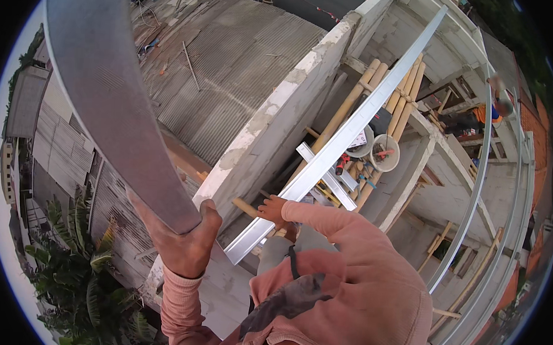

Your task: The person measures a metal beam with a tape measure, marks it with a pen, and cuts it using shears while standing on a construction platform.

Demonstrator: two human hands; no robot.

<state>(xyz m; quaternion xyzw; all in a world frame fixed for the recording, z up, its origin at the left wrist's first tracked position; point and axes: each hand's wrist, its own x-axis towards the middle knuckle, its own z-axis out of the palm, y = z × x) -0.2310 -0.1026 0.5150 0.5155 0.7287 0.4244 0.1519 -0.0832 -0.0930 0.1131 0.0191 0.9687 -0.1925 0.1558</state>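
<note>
My left hand (186, 239) is raised, its fingers and thumb closed around the lower end of a wide grey metal strip (116, 97). The strip rises past the upper left of the head view, very close. Lower and to the right, my right hand (273, 210) grips the edge of a long silver metal channel (346, 138), fingers laid across it. The channel slopes from beside my knee to the far upper right. Under it lie shorter metal channel pieces (331, 182) and a red power drill (343, 165).
Bamboo poles (407, 95) form a scaffold bearing a white bucket (397, 158). A bare block wall (259, 135) runs along my left, with a corrugated roof (232, 53) beyond. At right, another person (492, 113) works near long metal channels (472, 212). Leafy plants (75, 250) grow below.
</note>
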